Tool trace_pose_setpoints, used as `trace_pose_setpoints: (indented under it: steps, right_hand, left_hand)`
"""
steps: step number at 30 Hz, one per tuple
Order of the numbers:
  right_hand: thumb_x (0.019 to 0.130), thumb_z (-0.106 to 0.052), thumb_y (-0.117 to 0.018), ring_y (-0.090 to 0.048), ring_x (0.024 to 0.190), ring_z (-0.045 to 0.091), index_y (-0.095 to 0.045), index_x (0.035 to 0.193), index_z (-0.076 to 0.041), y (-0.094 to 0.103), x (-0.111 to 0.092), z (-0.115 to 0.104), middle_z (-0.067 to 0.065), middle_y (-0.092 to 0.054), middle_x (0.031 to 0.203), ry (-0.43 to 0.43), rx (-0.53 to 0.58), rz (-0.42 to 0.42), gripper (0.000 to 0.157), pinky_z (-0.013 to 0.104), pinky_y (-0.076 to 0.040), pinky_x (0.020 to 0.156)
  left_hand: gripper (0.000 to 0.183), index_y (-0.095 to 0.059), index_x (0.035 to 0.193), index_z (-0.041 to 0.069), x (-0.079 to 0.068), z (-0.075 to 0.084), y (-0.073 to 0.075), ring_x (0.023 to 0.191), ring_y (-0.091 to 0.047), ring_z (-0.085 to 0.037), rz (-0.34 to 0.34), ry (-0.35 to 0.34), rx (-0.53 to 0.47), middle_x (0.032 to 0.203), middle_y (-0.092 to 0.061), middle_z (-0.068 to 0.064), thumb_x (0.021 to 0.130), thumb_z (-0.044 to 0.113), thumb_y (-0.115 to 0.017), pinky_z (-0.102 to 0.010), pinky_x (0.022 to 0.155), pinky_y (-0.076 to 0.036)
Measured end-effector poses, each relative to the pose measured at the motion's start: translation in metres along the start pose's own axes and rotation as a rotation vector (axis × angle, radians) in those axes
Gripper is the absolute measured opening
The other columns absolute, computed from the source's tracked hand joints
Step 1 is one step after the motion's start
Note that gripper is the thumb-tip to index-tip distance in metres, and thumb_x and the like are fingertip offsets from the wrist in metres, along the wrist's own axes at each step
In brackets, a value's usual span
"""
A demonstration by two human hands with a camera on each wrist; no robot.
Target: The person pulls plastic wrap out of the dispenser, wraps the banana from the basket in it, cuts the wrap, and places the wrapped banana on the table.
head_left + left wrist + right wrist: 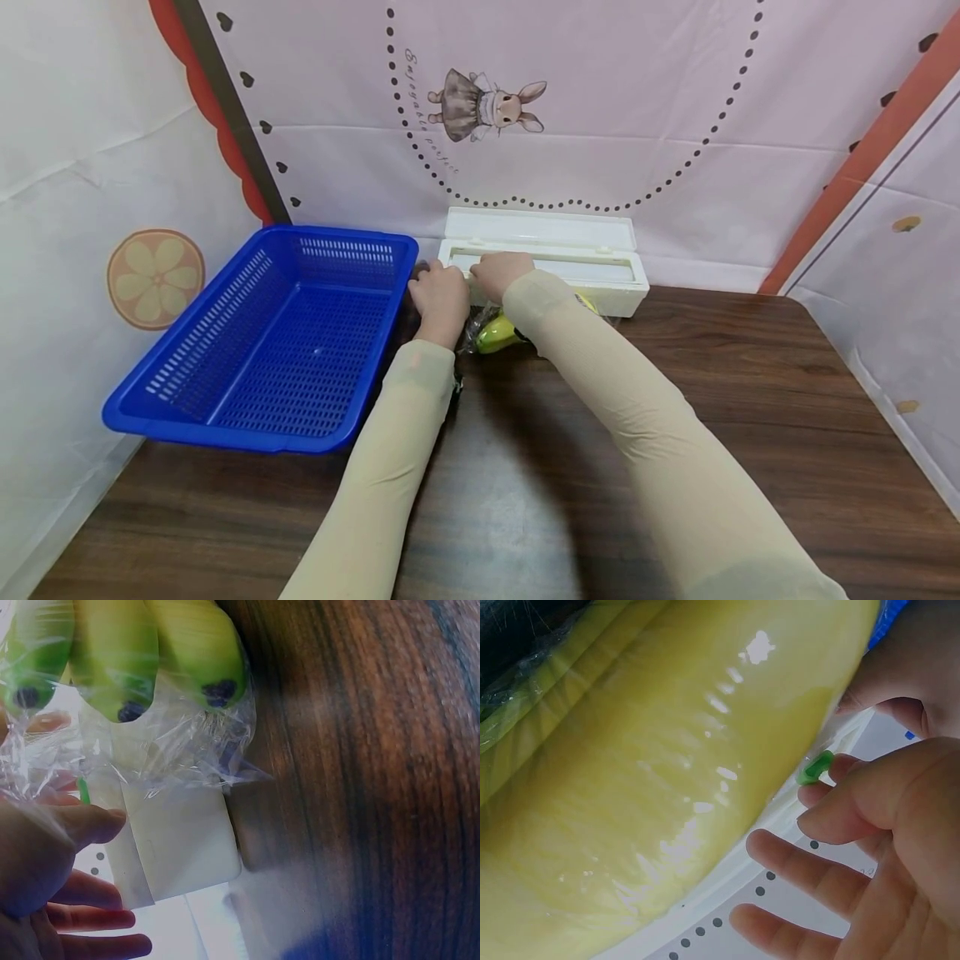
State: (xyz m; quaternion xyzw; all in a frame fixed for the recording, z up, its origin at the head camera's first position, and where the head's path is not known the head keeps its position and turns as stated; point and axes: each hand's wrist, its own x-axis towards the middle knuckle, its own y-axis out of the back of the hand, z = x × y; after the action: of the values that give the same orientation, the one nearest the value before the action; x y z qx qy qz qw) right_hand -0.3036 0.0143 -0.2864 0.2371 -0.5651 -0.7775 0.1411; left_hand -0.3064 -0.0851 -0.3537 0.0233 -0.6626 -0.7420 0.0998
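A bunch of bananas (112,656) in clear plastic wrap (172,742) lies before the white wrap dispenser (611,296), whose lid stands raised. In the head view my left hand (441,300) is at the dispenser's left end. The left wrist view shows its thumb by the wrap's gathered edge, the other fingers extended; the wrap runs to that hand and its pinch is partly hidden. My right hand (877,847) pinches a small green slider (815,768) on the dispenser's edge between thumb and index finger, its other fingers spread. The right forearm covers part of the bananas in the head view.
A blue perforated basket (408,267) stands left of the dispenser, near my left hand. Behind the dispenser hangs a pink printed cloth (600,83). Dark wooden tabletop (720,400) spreads to the right and front.
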Motion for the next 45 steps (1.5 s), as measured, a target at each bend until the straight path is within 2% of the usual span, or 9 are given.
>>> trace_pose_setpoints:
  steps: [3,7,13,17,24,29,36,41,45]
  right_hand:
    - [0.102,-0.021,-0.037,-0.058,0.111,0.021,-0.059,0.123,-0.016,0.000,0.001,0.001,0.005,-0.061,0.122,0.007,0.006,-0.009,0.031,0.040,-0.051,0.088]
    - [0.100,-0.015,-0.040,-0.058,0.113,0.021,-0.059,0.126,-0.017,0.003,0.006,0.003,0.005,-0.062,0.124,0.019,0.080,-0.036,0.032,0.037,-0.047,0.095]
    - [0.096,-0.003,-0.043,-0.057,0.114,0.023,-0.062,0.119,-0.010,0.009,0.017,0.009,0.008,-0.063,0.123,0.064,0.198,-0.036,0.031,0.036,-0.043,0.101]
    - [0.095,0.001,-0.042,-0.051,0.125,0.023,-0.058,0.127,-0.009,0.009,0.022,0.013,0.007,-0.058,0.132,0.063,0.233,-0.045,0.037,0.035,-0.037,0.108]
    - [0.095,-0.002,-0.050,-0.058,0.115,0.023,-0.063,0.119,-0.008,0.007,0.033,0.013,0.009,-0.063,0.123,0.084,0.205,-0.011,0.028,0.034,-0.044,0.101]
    - [0.093,-0.002,-0.052,-0.061,0.105,0.022,-0.065,0.110,-0.008,0.005,0.044,0.012,0.009,-0.066,0.114,0.080,0.191,0.026,0.022,0.032,-0.048,0.093]
    - [0.092,-0.001,-0.053,-0.064,0.094,0.021,-0.066,0.099,-0.007,0.000,0.048,0.013,0.009,-0.068,0.105,0.053,0.166,0.067,0.016,0.031,-0.050,0.086]
    - [0.091,0.001,-0.053,-0.064,0.094,0.021,-0.064,0.101,-0.007,-0.005,0.049,0.009,0.009,-0.068,0.105,0.044,0.118,0.103,0.017,0.032,-0.052,0.086]
    - [0.092,-0.004,-0.054,-0.065,0.094,0.022,-0.064,0.104,-0.006,-0.008,0.050,0.004,0.010,-0.068,0.105,0.036,0.097,0.136,0.016,0.033,-0.053,0.086]
  left_hand:
    - [0.028,-0.068,0.111,0.011,0.000,-0.001,0.000,0.104,-0.056,-0.034,0.002,-0.003,-0.003,0.121,-0.055,-0.015,0.099,0.020,-0.044,-0.052,0.092,-0.044]
    - [0.027,-0.068,0.110,0.011,0.000,-0.003,-0.002,0.102,-0.057,-0.033,0.012,-0.003,0.002,0.116,-0.056,-0.015,0.098,0.019,-0.045,-0.051,0.090,-0.044]
    - [0.027,-0.069,0.110,0.012,0.000,-0.002,-0.005,0.100,-0.058,-0.033,0.039,-0.006,0.023,0.112,-0.057,-0.014,0.097,0.020,-0.047,-0.050,0.089,-0.045]
    - [0.027,-0.068,0.111,0.012,0.001,0.001,-0.005,0.100,-0.058,-0.032,0.043,-0.023,0.025,0.113,-0.058,-0.014,0.097,0.020,-0.046,-0.049,0.089,-0.045]
    - [0.027,-0.069,0.110,0.011,0.000,0.003,-0.002,0.101,-0.058,-0.032,0.048,-0.006,0.035,0.112,-0.060,-0.015,0.097,0.020,-0.046,-0.048,0.088,-0.045]
    - [0.032,-0.064,0.114,0.003,0.000,0.001,0.000,0.103,-0.057,-0.034,0.084,0.018,-0.006,0.111,-0.057,-0.017,0.096,0.023,-0.048,-0.047,0.087,-0.047]
    - [0.028,-0.067,0.105,0.004,0.000,-0.002,-0.009,0.095,-0.060,-0.032,0.205,-0.080,-0.027,0.102,-0.061,-0.014,0.094,0.026,-0.054,-0.046,0.080,-0.049]
    - [0.025,-0.070,0.100,0.005,0.001,-0.004,-0.015,0.088,-0.062,-0.032,0.226,-0.095,-0.045,0.098,-0.064,-0.014,0.093,0.024,-0.054,-0.046,0.078,-0.049]
    - [0.024,-0.071,0.098,0.007,0.003,-0.006,-0.013,0.087,-0.062,-0.033,0.204,-0.086,-0.051,0.097,-0.064,-0.013,0.094,0.022,-0.053,-0.048,0.079,-0.048]
